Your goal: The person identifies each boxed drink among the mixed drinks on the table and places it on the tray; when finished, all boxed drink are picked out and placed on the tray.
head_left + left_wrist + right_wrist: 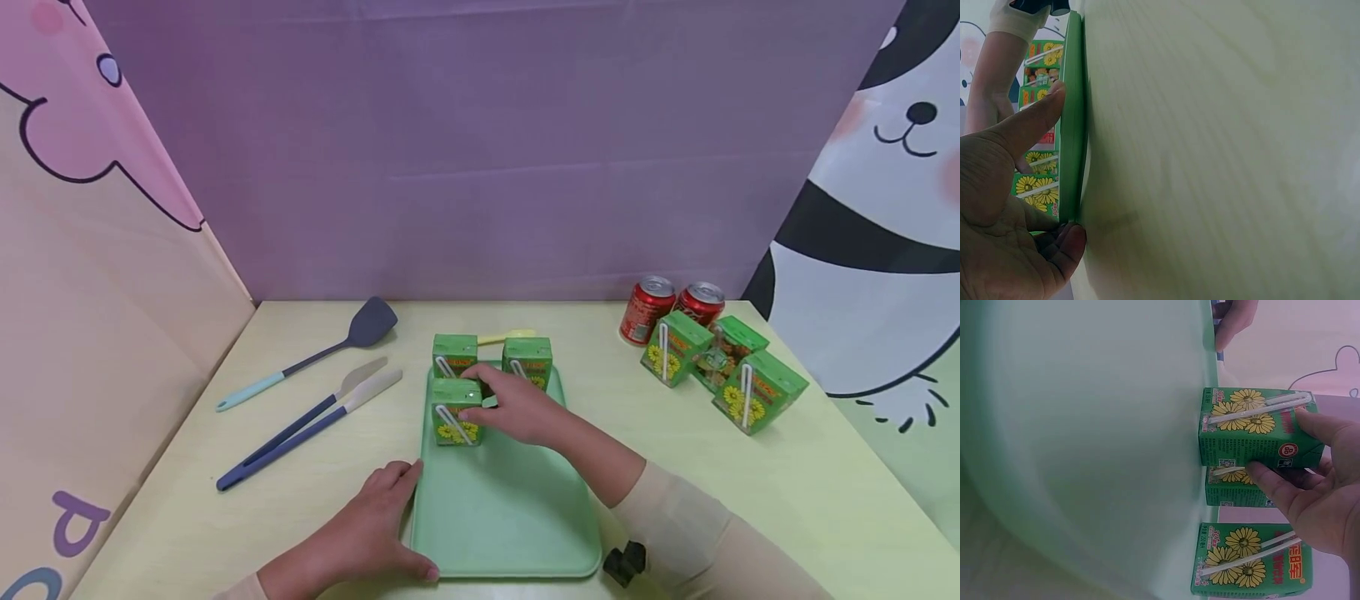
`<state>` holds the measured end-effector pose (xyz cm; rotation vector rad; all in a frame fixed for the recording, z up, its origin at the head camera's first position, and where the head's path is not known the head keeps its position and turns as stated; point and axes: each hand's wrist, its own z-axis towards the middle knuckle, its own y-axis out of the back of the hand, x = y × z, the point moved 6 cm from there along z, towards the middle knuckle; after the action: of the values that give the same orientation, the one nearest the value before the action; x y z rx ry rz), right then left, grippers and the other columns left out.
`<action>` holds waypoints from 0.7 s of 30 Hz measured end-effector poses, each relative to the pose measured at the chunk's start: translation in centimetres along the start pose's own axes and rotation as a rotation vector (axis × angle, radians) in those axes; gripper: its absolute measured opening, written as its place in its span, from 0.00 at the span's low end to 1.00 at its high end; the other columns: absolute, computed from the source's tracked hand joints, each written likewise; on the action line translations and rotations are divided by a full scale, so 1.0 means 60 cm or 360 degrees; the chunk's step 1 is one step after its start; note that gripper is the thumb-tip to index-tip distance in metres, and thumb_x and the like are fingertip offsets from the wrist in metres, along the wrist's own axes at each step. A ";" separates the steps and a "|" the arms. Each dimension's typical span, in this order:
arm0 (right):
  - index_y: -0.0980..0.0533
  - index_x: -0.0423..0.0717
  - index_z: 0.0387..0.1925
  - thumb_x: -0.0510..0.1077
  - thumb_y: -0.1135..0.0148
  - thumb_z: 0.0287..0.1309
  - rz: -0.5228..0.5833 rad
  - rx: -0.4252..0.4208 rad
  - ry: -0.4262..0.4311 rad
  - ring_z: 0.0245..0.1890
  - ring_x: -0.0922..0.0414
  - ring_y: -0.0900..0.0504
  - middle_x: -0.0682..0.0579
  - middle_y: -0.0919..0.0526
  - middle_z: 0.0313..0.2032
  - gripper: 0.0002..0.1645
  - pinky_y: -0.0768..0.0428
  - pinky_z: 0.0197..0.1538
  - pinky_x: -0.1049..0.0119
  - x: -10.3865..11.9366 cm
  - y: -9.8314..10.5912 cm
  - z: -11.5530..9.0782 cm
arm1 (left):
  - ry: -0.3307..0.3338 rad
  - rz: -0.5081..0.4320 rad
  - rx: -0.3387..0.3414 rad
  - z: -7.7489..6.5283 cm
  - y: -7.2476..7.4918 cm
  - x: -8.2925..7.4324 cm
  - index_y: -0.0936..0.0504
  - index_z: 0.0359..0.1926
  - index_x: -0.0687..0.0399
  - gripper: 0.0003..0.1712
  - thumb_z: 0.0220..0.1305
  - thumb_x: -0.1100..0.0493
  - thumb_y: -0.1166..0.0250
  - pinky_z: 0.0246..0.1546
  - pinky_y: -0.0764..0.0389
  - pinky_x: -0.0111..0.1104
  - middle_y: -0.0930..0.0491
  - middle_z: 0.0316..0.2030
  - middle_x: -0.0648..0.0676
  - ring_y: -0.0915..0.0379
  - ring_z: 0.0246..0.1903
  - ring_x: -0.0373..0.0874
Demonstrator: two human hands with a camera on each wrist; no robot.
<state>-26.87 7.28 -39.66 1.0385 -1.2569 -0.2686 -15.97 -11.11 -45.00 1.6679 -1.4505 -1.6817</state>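
Observation:
A green juice box [453,421] with yellow flowers and a white straw stands upright on the green tray [517,517]. My right hand [521,408] pinches this box between thumb and fingers, which the right wrist view also shows. Behind it, at the tray's far end, stand two similar juice boxes, one on the left [454,344] and one on the right [535,350]. With my left hand [367,529] I hold the tray's near left corner, the thumb at its front edge and the fingers along its left side.
On the right, more green boxes [759,392] stand before two red cans [647,310]. To the left lie a dark spatula [371,323] and tongs [300,437]. A yellow utensil [491,338] lies partly hidden behind the tray. Cloth walls border the table [660,467].

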 end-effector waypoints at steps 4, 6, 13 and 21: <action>0.34 0.58 0.65 0.61 0.36 0.61 -0.0017 -0.0012 0.0021 0.49 0.60 0.20 0.63 0.19 0.50 0.34 0.21 0.47 0.59 0.004 -0.002 0.002 | 0.0006 0.0000 0.0005 0.001 0.000 0.002 0.45 0.75 0.61 0.77 0.30 0.25 0.23 0.62 0.29 0.51 0.41 0.69 0.59 0.43 0.64 0.52; 0.33 0.58 0.65 0.61 0.36 0.61 -0.0011 -0.0012 0.0034 0.48 0.60 0.20 0.63 0.19 0.49 0.34 0.21 0.46 0.60 0.005 -0.003 0.002 | 0.0004 0.0002 0.0002 0.001 0.000 0.003 0.45 0.75 0.61 0.77 0.30 0.25 0.23 0.62 0.29 0.51 0.41 0.69 0.59 0.43 0.64 0.52; 0.36 0.58 0.67 0.67 0.37 0.58 0.0074 0.0009 0.0007 0.52 0.58 0.21 0.59 0.24 0.58 0.40 0.21 0.52 0.57 0.006 0.007 -0.004 | 0.0006 -0.0012 0.0004 0.001 -0.001 0.002 0.45 0.75 0.60 0.76 0.30 0.26 0.23 0.62 0.30 0.51 0.41 0.69 0.58 0.43 0.65 0.52; 0.30 0.54 0.61 0.67 0.42 0.63 0.0129 -0.0148 0.0037 0.50 0.57 0.21 0.57 0.20 0.51 0.32 0.20 0.49 0.58 0.008 0.090 -0.022 | -0.0010 0.0001 -0.0025 -0.001 0.000 0.000 0.45 0.75 0.61 0.76 0.30 0.27 0.22 0.62 0.29 0.50 0.41 0.69 0.58 0.43 0.64 0.52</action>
<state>-27.50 10.52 -35.17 0.9068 -1.2506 -0.2498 -15.94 -11.13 -44.96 1.6553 -1.4365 -1.6954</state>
